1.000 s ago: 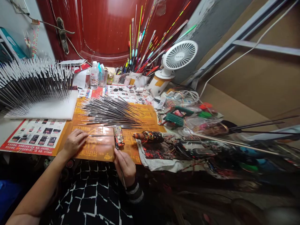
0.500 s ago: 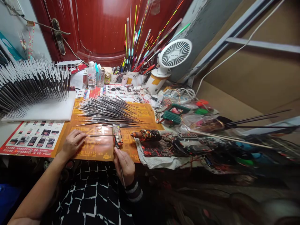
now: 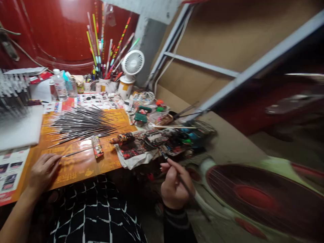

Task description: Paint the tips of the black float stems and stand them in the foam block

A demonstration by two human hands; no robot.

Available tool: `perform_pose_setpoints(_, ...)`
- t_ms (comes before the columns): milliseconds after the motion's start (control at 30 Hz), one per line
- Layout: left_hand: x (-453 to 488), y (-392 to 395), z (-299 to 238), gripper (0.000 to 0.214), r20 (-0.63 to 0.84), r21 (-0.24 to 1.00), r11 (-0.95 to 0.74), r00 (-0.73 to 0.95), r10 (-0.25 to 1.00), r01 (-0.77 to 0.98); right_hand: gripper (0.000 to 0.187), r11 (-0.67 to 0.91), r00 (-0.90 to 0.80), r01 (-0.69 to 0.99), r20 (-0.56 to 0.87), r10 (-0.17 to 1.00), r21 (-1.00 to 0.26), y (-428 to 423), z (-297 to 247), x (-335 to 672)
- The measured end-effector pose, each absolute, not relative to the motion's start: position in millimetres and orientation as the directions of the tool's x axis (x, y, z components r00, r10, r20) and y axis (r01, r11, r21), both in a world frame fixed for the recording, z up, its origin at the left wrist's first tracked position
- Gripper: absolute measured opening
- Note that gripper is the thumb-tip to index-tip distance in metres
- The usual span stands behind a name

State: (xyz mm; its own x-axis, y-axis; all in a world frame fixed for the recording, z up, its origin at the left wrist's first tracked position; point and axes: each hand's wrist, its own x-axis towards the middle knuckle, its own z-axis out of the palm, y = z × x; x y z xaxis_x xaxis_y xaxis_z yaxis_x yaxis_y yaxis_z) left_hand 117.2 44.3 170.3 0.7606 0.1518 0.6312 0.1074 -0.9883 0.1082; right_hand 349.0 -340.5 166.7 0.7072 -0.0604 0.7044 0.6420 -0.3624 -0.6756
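Observation:
My left hand [image 3: 44, 170] lies at the front left of the orange-covered table, its fingers closed on the end of a thin fishing float [image 3: 78, 152]. The float's stem crosses a paint-spattered block [image 3: 97, 147] and reaches a paint-speckled, wooden-tipped cylinder [image 3: 124, 138]. Beyond the table's front edge, my right hand [image 3: 177, 187] grips a slim paintbrush [image 3: 164, 154]. The brush's tip points up and left toward the stained, cluttered cloth area. Behind the block lies a pile of similar dark floats [image 3: 78, 123] with white bands.
A foam slab [image 3: 20, 130] at the left bears many upright floats [image 3: 15, 91]. A white fan [image 3: 133, 63], a plastic bottle [image 3: 60, 86] and cups of pens stand at the back. Paint-stained cloth [image 3: 134, 162] and clutter cover the right side. A large round fan [image 3: 260, 195] stands low right.
My right hand has moved right with the paintbrush, away from the block to beside the clutter. My left hand still holds the float. The view has swung right.

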Motion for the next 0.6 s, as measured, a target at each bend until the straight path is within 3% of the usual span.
perform_pose_setpoints(100,119.5,51.8,166.3,0.024,0.643,0.035,-0.996,0.761,0.083,0.078,0.039,-0.324,0.746,0.523,0.607,-0.274,-0.789,-376.7,178.8,389.5)
perform_pose_setpoints(167,120.2,57.0,162.1,0.035,0.647,-0.004,-0.998,0.761,0.041,0.057,0.043,-0.287,0.782,0.456,0.533,-0.323,-0.842,-393.9,181.7,415.2)
perform_pose_setpoints(333,116.6,66.9,149.4,0.075,0.594,0.016,-0.997,0.802,0.065,0.069,0.055,-0.311,0.839,0.358,0.449,-0.306,-0.880,-410.2,173.5,466.8)
perform_pose_setpoints(600,114.7,66.3,146.3,0.075,0.586,0.058,-0.993,0.802,0.116,0.101,0.063,-0.430,0.902,0.275,0.386,-0.195,-0.860,-410.4,157.6,510.7)
